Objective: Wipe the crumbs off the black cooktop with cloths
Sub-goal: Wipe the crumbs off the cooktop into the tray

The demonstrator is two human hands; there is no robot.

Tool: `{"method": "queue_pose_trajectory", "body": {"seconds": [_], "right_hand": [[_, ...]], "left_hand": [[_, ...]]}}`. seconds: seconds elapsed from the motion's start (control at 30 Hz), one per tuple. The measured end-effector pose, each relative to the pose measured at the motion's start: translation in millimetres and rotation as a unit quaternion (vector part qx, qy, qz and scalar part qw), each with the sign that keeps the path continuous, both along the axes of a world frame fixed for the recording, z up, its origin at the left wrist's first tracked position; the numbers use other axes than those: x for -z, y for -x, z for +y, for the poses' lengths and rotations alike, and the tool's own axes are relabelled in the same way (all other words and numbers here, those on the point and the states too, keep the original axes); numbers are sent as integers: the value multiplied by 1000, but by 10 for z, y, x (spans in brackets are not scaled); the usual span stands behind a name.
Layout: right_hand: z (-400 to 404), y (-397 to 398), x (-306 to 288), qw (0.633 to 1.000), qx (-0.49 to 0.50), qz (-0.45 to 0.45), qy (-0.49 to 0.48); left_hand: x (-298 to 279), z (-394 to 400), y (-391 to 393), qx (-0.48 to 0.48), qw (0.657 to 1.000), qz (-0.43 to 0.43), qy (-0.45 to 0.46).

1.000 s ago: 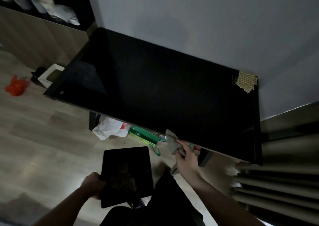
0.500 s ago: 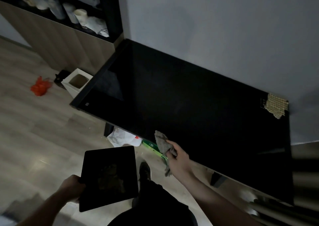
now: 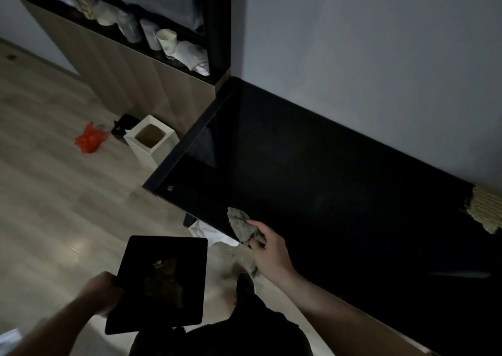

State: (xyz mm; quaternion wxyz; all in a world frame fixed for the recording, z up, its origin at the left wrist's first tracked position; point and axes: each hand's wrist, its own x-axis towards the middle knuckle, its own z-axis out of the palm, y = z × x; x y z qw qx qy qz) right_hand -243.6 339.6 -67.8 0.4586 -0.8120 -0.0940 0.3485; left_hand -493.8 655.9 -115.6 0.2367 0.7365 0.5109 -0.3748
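The black cooktop (image 3: 339, 200) is a wide glossy slab that runs from the centre to the lower right, against the grey wall. My right hand (image 3: 270, 249) grips a crumpled grey cloth (image 3: 241, 225) at the cooktop's near edge, close to its left corner. My left hand (image 3: 102, 291) holds a black square tray (image 3: 160, 282) over the floor, below the edge, with a dark pile of crumbs (image 3: 164, 277) on it. A beige woven cloth (image 3: 485, 210) lies on the cooktop's far right corner.
A white square bin (image 3: 150, 138) stands on the wooden floor left of the cooktop, and a red bag (image 3: 89, 139) lies further left. A white bag (image 3: 209, 233) lies under the cooktop. A dark shelf with cups (image 3: 165, 41) is at the back left.
The view has swung left and down, so the bin and shelf show more. My right hand with the grey cloth has risen from below the edge onto the cooktop's near edge.
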Motion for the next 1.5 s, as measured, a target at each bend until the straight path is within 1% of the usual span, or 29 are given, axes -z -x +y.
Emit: {"method": "queue_pose_trajectory", "body": {"seconds": [0.17, 0.23, 0.3, 0.37, 0.43, 0.53, 0.63, 0.83, 0.97, 1.03, 1.13, 1.23, 1.4, 1.5], "right_hand": [[593, 100, 31, 999, 35, -25, 16], [1027, 231, 62, 997, 63, -36, 31], [1088, 280, 34, 995, 73, -58, 43], [1362, 356, 46, 990, 99, -81, 63], [1664, 470, -21, 988, 119, -65, 77], [1990, 576, -44, 985, 154, -45, 69], [2232, 556, -47, 982, 171, -50, 62], [2591, 188, 5, 982, 179, -33, 43], [2807, -129, 35, 980, 194, -30, 21], [2930, -268, 39, 977, 210, -44, 20], [3099, -489, 90, 971, 224, -82, 36], [3268, -726, 197, 961, 244, -115, 56], [3476, -1176, 520, 932, 286, -194, 107], [3569, -1490, 758, 918, 310, -215, 124]], "left_hand": [[183, 798, -109, 41, 999, 5, 17], [209, 1306, -131, 69, 997, 16, 28], [296, 1419, -212, 89, 995, 7, 35], [313, 1755, -268, 121, 992, 12, 45], [335, 2109, -322, 142, 988, 12, 51], [304, 2538, -455, 171, 984, 8, 40], [289, 2911, -658, 188, 982, 11, 27], [405, 3502, -1055, 186, 982, 42, -8], [377, 3855, -1413, 147, 988, 37, -31], [431, 4027, -1557, 126, 991, 32, -40], [652, 4256, -1818, 103, 994, 22, -26], [967, 4392, -2189, 117, 993, 25, -7], [1871, 4487, -2889, 139, 988, 62, 25], [2319, 4351, -3289, 168, 984, 47, 47]]}}
